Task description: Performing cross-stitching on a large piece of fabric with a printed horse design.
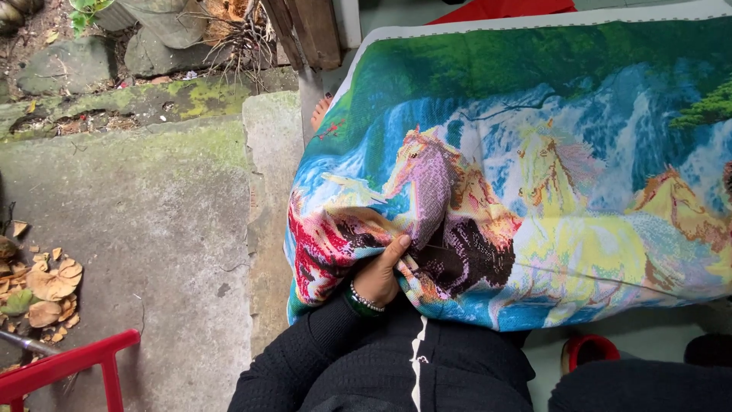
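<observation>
Left hand [379, 276], thumb raised, fingers tucked under a fold of the embroidered cloth [526, 191]; the thumb presses the fabric from above, so the hand pinches the fold between thumb and hidden fingers. A beaded bracelet [364, 299] and the green edge of a cuff circle the wrist, which emerges from a black sleeve [305, 358]. The right hand is not visible; it may lie beneath the cloth, but this cannot be told.

The cloth spreads up and to the right from the pinched fold, draped over the person's lap and reaching the top and right edges of the view. The held fold lies at the cloth's lower left, where dark brown and red stitching meet. The design shows pale horses before blue waterfalls and green trees, with a white unstitched border along the far edge.

Beyond the cloth's left edge, bare toes [321, 111] rest on a mossy concrete floor [137, 206]. Dry leaves [46, 286] lie at far left, above a red plastic frame [65, 366]. A red cup [585, 349] stands at lower right, just below the cloth.
</observation>
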